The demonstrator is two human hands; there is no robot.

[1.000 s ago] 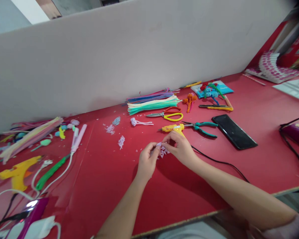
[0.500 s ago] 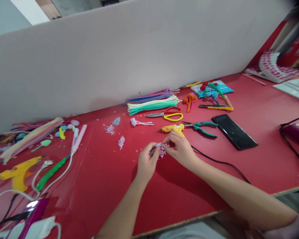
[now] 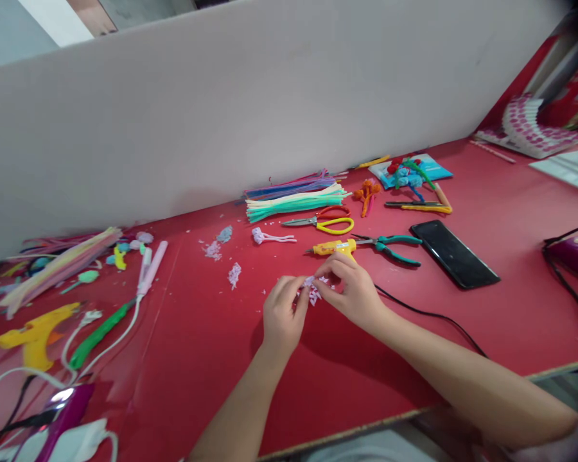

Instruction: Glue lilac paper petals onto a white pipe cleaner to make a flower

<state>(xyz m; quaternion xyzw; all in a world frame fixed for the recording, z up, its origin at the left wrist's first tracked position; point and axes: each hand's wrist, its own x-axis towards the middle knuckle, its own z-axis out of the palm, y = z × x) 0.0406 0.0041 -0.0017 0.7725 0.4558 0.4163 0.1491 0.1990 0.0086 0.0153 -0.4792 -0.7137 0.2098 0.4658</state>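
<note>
You've got a wide stretch of red tabletop (image 3: 197, 372) left of your left hand (image 3: 283, 316) and down to the front edge (image 3: 366, 428) under your forearms. Your right hand (image 3: 350, 287) has less: phone (image 3: 455, 254) off to its right, yellow glue gun (image 3: 331, 248) just beyond its knuckles. Loose lilac clippings (image 3: 314, 296) sit by your fingertips, both hands pinching one small lilac piece (image 3: 309, 281) at that pile.

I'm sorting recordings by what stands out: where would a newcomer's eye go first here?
Probably to the left hand and right hand, their fingers close together at pale lilac bits mid-table. Next, the bright red table itself, then the yellow glue gun just beyond the right hand and the black phone farther right.
</note>
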